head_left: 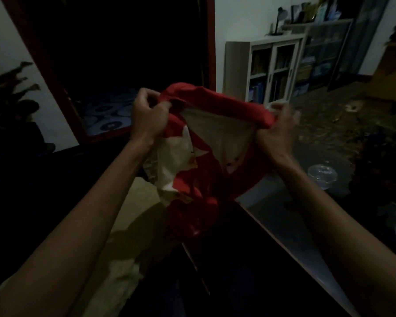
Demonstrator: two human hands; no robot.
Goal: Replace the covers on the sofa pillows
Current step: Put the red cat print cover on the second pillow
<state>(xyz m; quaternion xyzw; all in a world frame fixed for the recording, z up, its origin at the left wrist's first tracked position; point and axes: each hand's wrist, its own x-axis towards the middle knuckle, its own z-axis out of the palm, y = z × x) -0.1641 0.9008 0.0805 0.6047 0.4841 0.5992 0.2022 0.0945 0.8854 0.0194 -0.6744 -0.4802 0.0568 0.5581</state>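
Note:
A red pillow cover with pale patches hangs in the air at the middle of the view, its mouth stretched wide so the pale inner side shows. My left hand grips the left edge of the mouth with curled fingers. My right hand pinches the right edge, a little blurred. The rest of the cover droops in folds below my hands. A pale cream pillow lies below, under my left forearm.
A glass-topped table stands at the lower right with a clear glass dish on it. Bookcases line the far wall. A dark doorway is ahead and a dark plant stands at the left.

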